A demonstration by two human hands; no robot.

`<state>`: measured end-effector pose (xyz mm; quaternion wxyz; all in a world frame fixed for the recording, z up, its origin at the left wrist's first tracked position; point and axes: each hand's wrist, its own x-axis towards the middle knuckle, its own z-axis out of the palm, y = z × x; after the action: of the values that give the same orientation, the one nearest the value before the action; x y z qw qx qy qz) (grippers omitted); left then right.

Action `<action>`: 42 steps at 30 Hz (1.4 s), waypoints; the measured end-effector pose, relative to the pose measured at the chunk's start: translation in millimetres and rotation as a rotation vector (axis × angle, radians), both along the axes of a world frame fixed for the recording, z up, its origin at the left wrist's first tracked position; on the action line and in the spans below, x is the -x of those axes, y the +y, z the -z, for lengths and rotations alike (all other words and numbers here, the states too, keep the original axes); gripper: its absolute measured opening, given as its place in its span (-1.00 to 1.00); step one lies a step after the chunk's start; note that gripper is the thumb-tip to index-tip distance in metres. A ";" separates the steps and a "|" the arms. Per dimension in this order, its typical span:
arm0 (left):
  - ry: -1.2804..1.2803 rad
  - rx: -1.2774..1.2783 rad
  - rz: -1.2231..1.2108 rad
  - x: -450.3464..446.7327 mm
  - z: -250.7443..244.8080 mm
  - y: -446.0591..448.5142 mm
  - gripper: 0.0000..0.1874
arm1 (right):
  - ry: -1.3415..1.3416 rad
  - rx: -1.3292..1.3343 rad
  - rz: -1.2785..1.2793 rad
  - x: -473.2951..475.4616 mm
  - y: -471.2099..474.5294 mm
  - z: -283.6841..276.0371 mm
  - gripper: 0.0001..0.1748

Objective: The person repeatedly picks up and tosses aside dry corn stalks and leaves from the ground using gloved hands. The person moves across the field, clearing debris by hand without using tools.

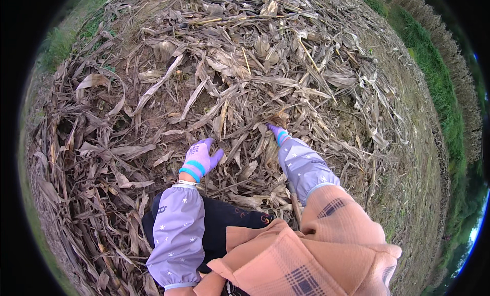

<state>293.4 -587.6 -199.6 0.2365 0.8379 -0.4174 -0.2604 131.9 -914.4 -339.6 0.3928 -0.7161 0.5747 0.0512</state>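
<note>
My left hand point(201, 156), in a purple work glove with blue cuff stripes, is held low over dry corn leaves point(237, 150), its thumb apart from the fingers and nothing seen in it. My right hand point(277, 132), in a like glove, reaches into the leaf litter beside a brownish dry tuft point(280, 118); its fingertips are hidden, so what it touches or holds cannot be made out. Purple sleeve covers with white snowflakes are on both forearms. A brown stick or handle point(295, 206) shows beneath my right forearm.
Dry corn stalks and husks point(268, 55) lie thick over the soil all around. Green grass point(436, 66) and a band of dry brush point(472, 116) run along the right side. More green plants point(61, 43) grow at the upper left. My dark-clad knee point(226, 219) is close below my hands.
</note>
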 end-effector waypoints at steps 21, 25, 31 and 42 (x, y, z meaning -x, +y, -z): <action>-0.743 0.040 -0.557 -57.1 -88.3 109.1 -0.02 | -1.170 -1.227 0.013 -228.7 149.5 -148.4 -0.71; -0.621 -0.033 -0.722 -66.2 -130.2 184.2 -0.06 | -1.134 -1.390 -0.182 -249.8 207.3 -178.7 -0.69; -0.662 0.044 -0.825 -10.3 -139.9 283.8 -0.13 | -0.933 -1.483 -0.378 -248.6 293.8 -214.4 -0.57; -1.207 0.093 -1.340 89.0 -201.1 410.9 -0.18 | -1.748 0.243 -1.718 -349.8 541.5 -338.5 -0.34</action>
<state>204.5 -176.7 1.5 0.1131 0.8892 0.0949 0.4330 481.7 -372.9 -1.1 0.4150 -0.6873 -0.5378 -0.2573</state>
